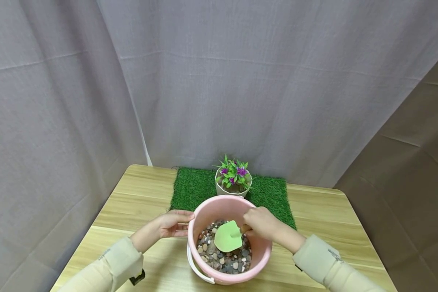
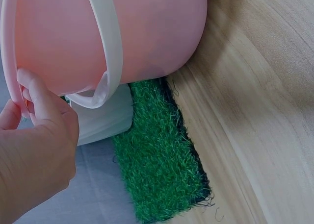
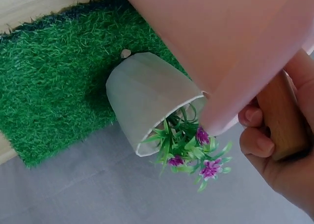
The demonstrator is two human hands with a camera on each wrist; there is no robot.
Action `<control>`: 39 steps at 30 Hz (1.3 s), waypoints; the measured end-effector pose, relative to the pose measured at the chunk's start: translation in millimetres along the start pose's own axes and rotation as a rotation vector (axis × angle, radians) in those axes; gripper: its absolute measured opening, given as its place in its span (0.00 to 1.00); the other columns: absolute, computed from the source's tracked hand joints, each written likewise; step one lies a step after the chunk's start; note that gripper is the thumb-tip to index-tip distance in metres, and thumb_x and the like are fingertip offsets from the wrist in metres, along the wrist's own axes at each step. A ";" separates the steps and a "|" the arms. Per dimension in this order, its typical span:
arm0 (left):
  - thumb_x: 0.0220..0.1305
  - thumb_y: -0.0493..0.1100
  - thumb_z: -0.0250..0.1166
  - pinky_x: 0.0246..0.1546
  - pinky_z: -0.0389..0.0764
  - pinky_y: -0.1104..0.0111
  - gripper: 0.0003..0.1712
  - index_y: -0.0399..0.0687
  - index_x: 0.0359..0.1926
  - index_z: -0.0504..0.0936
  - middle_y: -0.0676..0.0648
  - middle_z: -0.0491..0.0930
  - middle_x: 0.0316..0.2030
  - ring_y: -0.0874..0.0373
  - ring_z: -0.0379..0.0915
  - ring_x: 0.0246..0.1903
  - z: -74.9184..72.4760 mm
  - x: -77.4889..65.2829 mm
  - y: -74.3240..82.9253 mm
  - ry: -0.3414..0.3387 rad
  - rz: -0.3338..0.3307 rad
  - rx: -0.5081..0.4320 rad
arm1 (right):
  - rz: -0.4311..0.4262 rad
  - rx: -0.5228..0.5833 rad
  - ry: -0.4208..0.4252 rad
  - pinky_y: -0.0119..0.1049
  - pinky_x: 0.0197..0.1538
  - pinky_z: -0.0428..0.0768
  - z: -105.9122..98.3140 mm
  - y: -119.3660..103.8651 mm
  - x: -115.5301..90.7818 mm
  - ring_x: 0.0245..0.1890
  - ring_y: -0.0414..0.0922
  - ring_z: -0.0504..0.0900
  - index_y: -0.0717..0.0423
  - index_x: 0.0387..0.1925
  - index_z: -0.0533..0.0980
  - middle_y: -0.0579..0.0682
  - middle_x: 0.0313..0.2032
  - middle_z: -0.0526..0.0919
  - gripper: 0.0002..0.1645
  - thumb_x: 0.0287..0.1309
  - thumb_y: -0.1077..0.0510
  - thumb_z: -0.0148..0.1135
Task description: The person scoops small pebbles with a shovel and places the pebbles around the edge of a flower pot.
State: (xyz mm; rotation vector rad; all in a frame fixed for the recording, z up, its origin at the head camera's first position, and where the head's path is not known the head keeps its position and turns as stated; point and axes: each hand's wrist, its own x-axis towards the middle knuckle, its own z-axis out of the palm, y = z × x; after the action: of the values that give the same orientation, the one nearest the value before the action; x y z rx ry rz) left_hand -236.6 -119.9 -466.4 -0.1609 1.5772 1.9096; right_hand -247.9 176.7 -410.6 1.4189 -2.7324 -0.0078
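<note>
A pink bucket (image 1: pixel 230 279) with pebbles (image 1: pixel 222 263) in its bottom stands on the table. My left hand (image 1: pixel 175 224) pinches the bucket's left rim, thumb on one side and fingers on the other, as the left wrist view also shows. With my right hand (image 1: pixel 260 222) I grip the wooden handle (image 3: pixel 280 121) of a small shovel over the bucket's right side. The shovel's light green blade (image 1: pixel 228 237) is inside the bucket, over the pebbles. Its underside and tip contact are hidden.
Behind the bucket, a white pot (image 3: pixel 147 91) with purple flowers (image 1: pixel 241 172) stands on a green turf mat (image 1: pixel 193 186). The bucket's white handle (image 1: pixel 197 265) hangs at its left front. A small pebble (image 3: pixel 126 53) lies beside the pot. Grey curtain (image 1: pixel 219 81) surrounds the wooden table (image 1: pixel 325 227).
</note>
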 end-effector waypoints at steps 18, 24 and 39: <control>0.64 0.41 0.61 0.36 0.86 0.76 0.12 0.42 0.47 0.78 0.52 0.80 0.29 0.63 0.77 0.31 0.6 -1.9 0.0 0.014 -0.010 -0.011 | -0.191 0.070 -0.069 0.15 0.23 0.71 15.2 -0.5 -1.1 0.16 0.27 0.71 0.43 0.14 0.80 0.33 0.15 0.78 0.10 0.31 0.63 0.71; 0.64 0.42 0.60 0.35 0.86 0.76 0.14 0.41 0.49 0.77 0.52 0.79 0.29 0.64 0.77 0.30 -1.2 -1.3 -1.1 0.017 -0.011 0.005 | -0.311 0.005 -0.050 0.16 0.23 0.68 15.8 2.3 0.3 0.18 0.30 0.68 0.42 0.13 0.78 0.35 0.16 0.76 0.12 0.32 0.63 0.69; 0.65 0.41 0.60 0.35 0.86 0.76 0.16 0.39 0.51 0.76 0.52 0.80 0.29 0.64 0.77 0.31 0.3 -0.6 1.1 0.017 0.002 0.015 | -0.407 0.018 -0.081 0.14 0.32 0.74 12.6 0.6 9.0 0.26 0.28 0.74 0.42 0.26 0.83 0.35 0.26 0.80 0.07 0.40 0.55 0.72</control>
State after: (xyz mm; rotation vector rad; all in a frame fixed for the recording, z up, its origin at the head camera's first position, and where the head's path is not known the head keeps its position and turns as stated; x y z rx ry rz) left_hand -236.6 -119.9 -465.2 -0.1696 1.6031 1.9027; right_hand -254.3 169.4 -422.6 1.9918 -2.4537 -0.0608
